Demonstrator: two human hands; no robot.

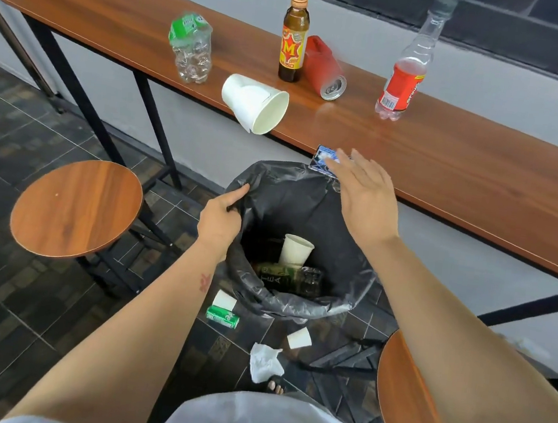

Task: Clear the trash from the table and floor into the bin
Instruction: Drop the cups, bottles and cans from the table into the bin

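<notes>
From the head camera, the bin (301,248) stands on the dark tiled floor just in front of the long wooden table (446,180), lined with a crinkled black bag (343,270) whose mouth gapes wide. Inside lie a white paper cup (296,249), a dark green bottle (277,275) and a clear crushed item beside it. The left hand (220,219) pinches the bag's near-left rim, fingers clenched on the plastic. The right hand (364,192) hovers flat over the far rim with fingers spread and loose; a small blue and white packet (324,157) sits at its fingertips by the table edge, and whether the fingers touch it cannot be told.

On the table a crushed clear bottle with a green label (190,47) stands at the left, a large white paper cup (256,104) lies on its side overhanging the edge, a brown glass bottle (294,37) stands upright touching a tilted red can (323,68), and a clear bottle with a red label (407,73) stands further right.

On the floor near the bin lie a small white cup (224,300), a green can (222,317), another white cup (299,338) and a crumpled tissue (263,363). Round wooden stools flank the bin, one at left (75,207), one at right (402,396).
</notes>
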